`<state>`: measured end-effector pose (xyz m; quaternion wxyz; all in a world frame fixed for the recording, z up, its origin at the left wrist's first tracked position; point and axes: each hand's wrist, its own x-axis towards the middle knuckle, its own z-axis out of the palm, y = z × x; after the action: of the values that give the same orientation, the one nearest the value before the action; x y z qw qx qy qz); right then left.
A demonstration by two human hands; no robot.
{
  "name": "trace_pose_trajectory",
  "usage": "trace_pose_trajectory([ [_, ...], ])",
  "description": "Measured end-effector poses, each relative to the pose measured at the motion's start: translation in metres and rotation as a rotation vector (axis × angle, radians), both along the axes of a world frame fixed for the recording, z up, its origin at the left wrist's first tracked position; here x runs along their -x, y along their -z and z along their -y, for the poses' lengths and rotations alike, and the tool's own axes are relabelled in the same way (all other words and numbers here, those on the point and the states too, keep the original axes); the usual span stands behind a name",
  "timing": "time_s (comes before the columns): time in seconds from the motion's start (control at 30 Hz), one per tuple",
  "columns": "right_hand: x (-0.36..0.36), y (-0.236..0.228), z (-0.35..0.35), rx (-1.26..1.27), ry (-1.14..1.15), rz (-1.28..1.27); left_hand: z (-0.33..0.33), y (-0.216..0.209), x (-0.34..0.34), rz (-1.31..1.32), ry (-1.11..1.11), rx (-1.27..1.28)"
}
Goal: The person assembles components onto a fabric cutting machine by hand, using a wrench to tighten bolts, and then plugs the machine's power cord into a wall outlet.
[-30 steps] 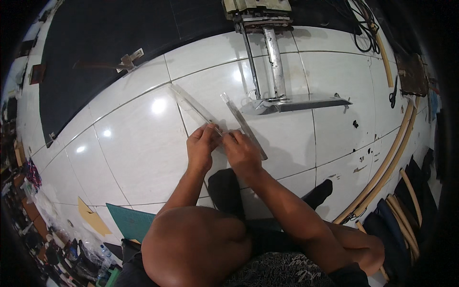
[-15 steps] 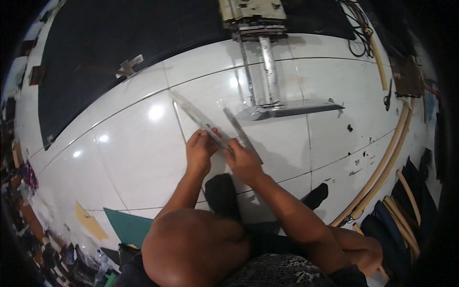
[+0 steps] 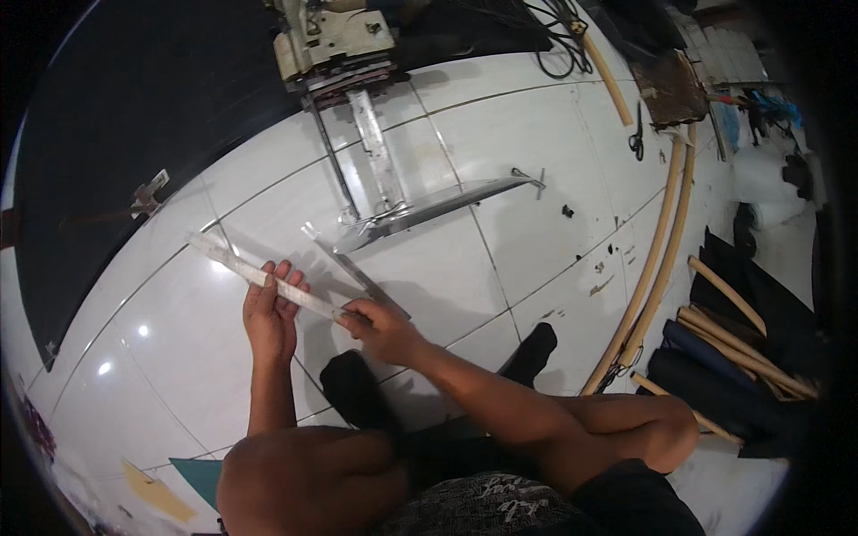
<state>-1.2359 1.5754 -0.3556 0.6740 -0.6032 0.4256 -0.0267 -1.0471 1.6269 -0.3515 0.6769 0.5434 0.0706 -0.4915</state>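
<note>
Pale flat strip [image 3: 305, 297], long, narrow, faintly mottled; I log it slanting above the glossy white tiled floor [image 3: 179, 299]; my left grip [image 3: 268, 311], palm upturned, holds it between thumb and fingers; my right grip [image 3: 382, 329], knuckles up, pinches its near end.

The right hand [image 3: 382, 330] is covering one end of the strip [image 3: 313, 301]. Above it, a black sheet [image 3: 134, 107] is running out of view; below it, a knee [image 3: 273, 473] is partly hiding a mat [image 3: 198, 475].
</note>
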Motion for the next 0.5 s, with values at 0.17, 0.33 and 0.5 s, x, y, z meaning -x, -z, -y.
trace_pose_trajectory([
  [0.17, 0.011, -0.018, 0.018, -0.346, 0.023, 0.040, 0.001, 0.001, -0.018, -0.011, -0.050, 0.086],
  [0.33, 0.023, -0.016, 0.019, -0.405, 0.143, 0.101, 0.004, 0.000, -0.021, 0.017, -0.021, 0.078],
  [0.5, 0.025, -0.006, 0.012, -0.369, 0.240, 0.117, 0.006, 0.000, -0.021, 0.044, -0.013, 0.099],
])
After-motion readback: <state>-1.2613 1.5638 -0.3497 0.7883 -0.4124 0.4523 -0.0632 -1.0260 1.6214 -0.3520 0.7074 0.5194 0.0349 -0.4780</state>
